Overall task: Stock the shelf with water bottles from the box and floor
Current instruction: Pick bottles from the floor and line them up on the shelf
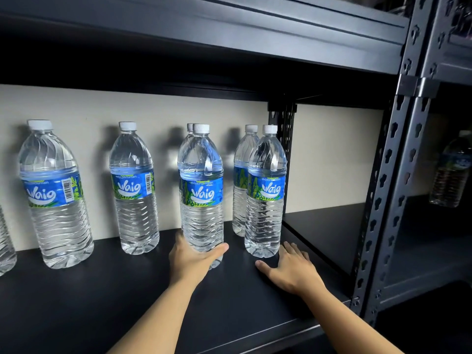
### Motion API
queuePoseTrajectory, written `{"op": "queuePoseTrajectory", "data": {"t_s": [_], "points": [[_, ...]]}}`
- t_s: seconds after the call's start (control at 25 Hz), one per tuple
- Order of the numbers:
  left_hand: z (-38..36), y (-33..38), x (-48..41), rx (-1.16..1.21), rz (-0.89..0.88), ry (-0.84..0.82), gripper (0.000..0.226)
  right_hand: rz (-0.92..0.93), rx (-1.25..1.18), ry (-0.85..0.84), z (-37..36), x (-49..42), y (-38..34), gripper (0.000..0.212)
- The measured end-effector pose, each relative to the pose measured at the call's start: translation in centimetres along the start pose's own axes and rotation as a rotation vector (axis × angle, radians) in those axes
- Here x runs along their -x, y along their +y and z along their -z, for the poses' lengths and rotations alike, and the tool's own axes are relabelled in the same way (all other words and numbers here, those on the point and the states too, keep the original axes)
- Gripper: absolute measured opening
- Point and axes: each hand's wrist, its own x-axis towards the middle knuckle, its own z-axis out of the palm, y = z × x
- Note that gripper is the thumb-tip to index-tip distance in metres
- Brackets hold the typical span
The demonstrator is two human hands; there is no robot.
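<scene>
Several clear water bottles with blue labels and white caps stand upright on the dark shelf [102, 290]. My left hand [190, 259] grips the base of the middle front bottle [202, 190], which stands in front of another bottle whose cap shows just behind it. My right hand [291, 269] rests flat on the shelf board with fingers spread, just right of the front right bottle [265, 195]; whether it touches that bottle I cannot tell. Behind this one stands a further bottle [242, 175]. Two more bottles [55, 195] [134, 190] stand to the left near the back wall.
A perforated dark metal upright [390, 190] bounds the shelf on the right, with a rear post [282, 123] behind the bottles. Another bottle [452, 172] stands in the neighbouring rack at right. A shelf board [229, 34] hangs overhead. A bottle is cut off at the left edge [5, 249].
</scene>
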Motion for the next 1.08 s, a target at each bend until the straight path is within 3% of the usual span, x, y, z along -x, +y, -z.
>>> {"op": "queuePoseTrajectory", "data": {"t_s": [0.16, 0.28, 0.36, 0.48, 0.6, 0.68, 0.76, 0.92, 1.08], "points": [[0.4, 0.2, 0.7, -0.029, -0.016, -0.043, 0.086, 0.004, -0.007, 0.007, 0.0, 0.1, 0.0, 0.094], [1.4, 0.4, 1.7, 0.006, -0.046, -0.094, 0.125, -0.006, -0.029, 0.003, 0.3, 0.1, -0.2, 0.093], [2.3, 0.6, 3.2, 0.0, -0.033, -0.134, 0.134, 0.007, -0.021, 0.015, 0.7, 0.9, -0.5, 0.084], [3.3, 0.6, 5.9, -0.038, -0.04, -0.099, 0.107, -0.01, 0.035, 0.093, 1.3, 3.3, -1.0, 0.059], [4.1, 0.5, 8.1, -0.07, -0.016, 0.099, 0.048, -0.012, -0.056, 0.163, 1.4, 6.4, -0.9, 0.037], [4.7, 0.9, 10.4, -0.123, -0.101, 0.132, 0.018, 0.078, -0.171, 0.19, 1.0, 8.9, 0.1, 0.033], [4.9, 1.0, 13.5, -0.172, -0.229, 0.102, 0.013, 0.17, -0.271, 0.191, 0.7, 11.9, 1.7, 0.033], [2.9, -0.5, 20.9, -0.27, -0.523, 0.074, 0.024, 0.253, -0.325, 0.179, 0.5, 18.0, 6.1, 0.037], [-0.3, -4.9, 27.8, -0.321, -0.664, -0.146, 0.026, -0.006, -0.29, 0.105, -1.9, 24.2, 12.5, 0.037]]}}
